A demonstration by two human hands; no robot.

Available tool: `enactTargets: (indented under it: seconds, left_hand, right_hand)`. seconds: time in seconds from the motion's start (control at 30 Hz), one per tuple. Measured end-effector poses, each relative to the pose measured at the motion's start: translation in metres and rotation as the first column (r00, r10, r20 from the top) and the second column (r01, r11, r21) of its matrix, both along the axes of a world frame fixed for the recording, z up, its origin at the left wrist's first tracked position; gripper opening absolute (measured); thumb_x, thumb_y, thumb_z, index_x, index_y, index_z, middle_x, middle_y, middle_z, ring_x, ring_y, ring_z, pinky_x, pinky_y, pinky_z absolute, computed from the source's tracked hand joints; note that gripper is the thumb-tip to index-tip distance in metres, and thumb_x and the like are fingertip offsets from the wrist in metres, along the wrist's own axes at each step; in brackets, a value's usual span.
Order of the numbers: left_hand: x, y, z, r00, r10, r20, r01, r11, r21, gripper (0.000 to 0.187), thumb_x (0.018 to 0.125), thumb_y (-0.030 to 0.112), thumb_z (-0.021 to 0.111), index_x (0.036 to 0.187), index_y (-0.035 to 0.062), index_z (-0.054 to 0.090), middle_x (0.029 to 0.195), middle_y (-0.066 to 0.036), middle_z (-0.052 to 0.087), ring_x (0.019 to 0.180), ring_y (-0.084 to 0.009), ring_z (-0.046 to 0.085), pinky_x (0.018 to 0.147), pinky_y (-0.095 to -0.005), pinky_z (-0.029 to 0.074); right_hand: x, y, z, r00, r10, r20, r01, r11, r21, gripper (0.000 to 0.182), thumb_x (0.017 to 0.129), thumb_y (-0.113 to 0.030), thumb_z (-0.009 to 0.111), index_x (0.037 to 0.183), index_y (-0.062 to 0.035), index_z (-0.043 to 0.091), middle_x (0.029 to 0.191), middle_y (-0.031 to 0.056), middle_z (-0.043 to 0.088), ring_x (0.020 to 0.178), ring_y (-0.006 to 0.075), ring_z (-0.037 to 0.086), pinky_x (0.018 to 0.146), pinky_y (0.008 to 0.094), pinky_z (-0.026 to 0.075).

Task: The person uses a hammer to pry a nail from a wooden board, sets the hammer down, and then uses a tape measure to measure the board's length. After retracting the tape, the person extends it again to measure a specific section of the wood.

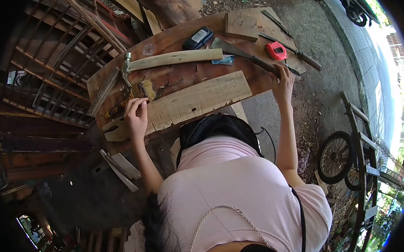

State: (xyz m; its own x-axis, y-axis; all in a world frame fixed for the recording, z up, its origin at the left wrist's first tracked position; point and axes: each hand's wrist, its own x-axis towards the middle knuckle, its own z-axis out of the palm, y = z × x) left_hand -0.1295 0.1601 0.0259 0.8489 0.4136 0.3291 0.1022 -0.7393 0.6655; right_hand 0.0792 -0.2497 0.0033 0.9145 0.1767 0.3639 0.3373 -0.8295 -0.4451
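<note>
My left hand [136, 116] is over the left part of a pale wooden board [200, 98], thumb and bent fingers apart, with nothing visible between them. Just beyond its fingertips lies a brush [147, 89] with yellowish bristles. The board lies along the table's near side and carries handwritten numbers, a dark hole and a cracked near edge. My right hand [282, 86] closes its fingers round the handle end of a broad-bladed knife [253, 59], whose blade points left across the table. A red tape measure [276, 51] sits just beyond that hand.
On the wooden table [172, 75] lie a claw hammer [175, 59], a dark blue device [198, 37], a block with nails [241, 26] and a long wooden-handled tool [309, 61]. Wooden railings [57, 65] stand left. A wheel [335, 158] and a wooden frame [368, 167] are at right.
</note>
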Motion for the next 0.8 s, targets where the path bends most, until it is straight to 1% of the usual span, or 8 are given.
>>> enactTargets:
  seconds: [0.13,0.3,0.33,0.4,0.53,0.6,0.63,0.8]
  left_hand:
    - [0.003,-0.003,0.001,0.999,0.040,0.011,-0.040,0.999,0.008,0.011,0.088,0.010,0.058,0.090,0.0022,0.066,0.088,-0.009,0.061,0.084,-0.0247,0.059,0.078,-0.0333,0.045]
    - [0.005,-0.006,0.000,0.996,0.086,0.016,-0.087,0.991,0.100,0.013,0.089,0.010,0.057,0.091,0.0004,0.065,0.088,-0.009,0.062,0.086,-0.0240,0.059,0.080,-0.0328,0.045]
    - [0.005,-0.008,0.000,0.994,0.110,0.022,-0.112,0.984,0.137,0.013,0.089,0.011,0.057,0.091,0.0003,0.065,0.088,-0.009,0.062,0.086,-0.0243,0.059,0.080,-0.0332,0.045]
    - [0.006,-0.010,0.002,0.994,0.109,0.016,-0.111,0.979,0.170,0.013,0.089,0.011,0.057,0.091,0.0006,0.065,0.088,-0.009,0.062,0.086,-0.0249,0.060,0.079,-0.0336,0.046]
    - [0.006,-0.011,0.000,0.990,0.132,0.040,-0.138,0.967,0.216,0.013,0.088,0.011,0.058,0.090,0.0008,0.065,0.087,-0.009,0.062,0.085,-0.0257,0.060,0.078,-0.0342,0.046]
    - [0.007,-0.013,-0.001,0.989,0.139,0.053,-0.147,0.962,0.230,0.013,0.087,0.011,0.058,0.090,0.0008,0.065,0.087,-0.010,0.062,0.084,-0.0259,0.060,0.077,-0.0343,0.046]
    - [0.006,-0.012,-0.002,0.989,0.136,0.064,-0.147,0.961,0.234,0.013,0.086,0.011,0.058,0.089,0.0008,0.065,0.086,-0.010,0.062,0.083,-0.0260,0.060,0.076,-0.0341,0.046]
    - [0.001,-0.015,-0.002,0.981,0.173,0.087,-0.187,0.964,0.189,0.011,0.082,0.010,0.060,0.086,0.0015,0.066,0.084,-0.010,0.062,0.079,-0.0277,0.060,0.074,-0.0350,0.047]
  right_hand:
    - [0.003,-0.023,0.012,0.999,-0.013,-0.030,0.012,1.000,-0.016,0.037,0.080,-0.030,0.066,0.113,-0.0146,0.060,0.110,0.0063,0.058,0.107,0.0272,0.053,0.090,0.0391,0.037]
    - [0.011,-0.047,0.012,0.991,0.133,-0.030,-0.135,0.990,-0.052,0.035,0.080,-0.030,0.067,0.110,-0.0124,0.060,0.108,0.0069,0.058,0.106,0.0274,0.053,0.090,0.0397,0.038]
    - [0.015,-0.049,0.013,0.991,0.128,-0.033,-0.130,0.990,-0.048,0.035,0.080,-0.030,0.067,0.110,-0.0124,0.060,0.108,0.0069,0.058,0.106,0.0274,0.053,0.090,0.0397,0.038]
    - [0.032,-0.051,0.014,0.989,0.111,-0.101,-0.096,0.985,0.147,0.040,0.081,-0.034,0.066,0.114,-0.0121,0.058,0.109,0.0087,0.058,0.105,0.0289,0.054,0.090,0.0414,0.039]
    - [0.069,-0.037,0.014,0.995,-0.012,-0.103,0.028,0.987,0.156,0.048,0.081,-0.039,0.065,0.118,-0.0101,0.055,0.111,0.0130,0.058,0.106,0.0311,0.054,0.091,0.0435,0.040]
    - [0.081,-0.024,0.011,0.986,0.000,-0.164,0.008,0.999,0.047,0.057,0.079,-0.044,0.066,0.121,-0.0082,0.051,0.113,0.0162,0.057,0.107,0.0330,0.054,0.091,0.0441,0.041]
    - [0.080,-0.016,0.014,0.991,-0.012,-0.134,0.010,1.000,-0.016,0.067,0.075,-0.048,0.069,0.123,-0.0048,0.049,0.114,0.0199,0.057,0.108,0.0360,0.053,0.091,0.0441,0.041]
    - [0.091,-0.015,0.009,0.975,0.012,-0.224,-0.026,0.998,-0.063,0.078,0.069,-0.051,0.072,0.122,0.0005,0.047,0.112,0.0266,0.054,0.105,0.0398,0.053,0.090,0.0436,0.042]
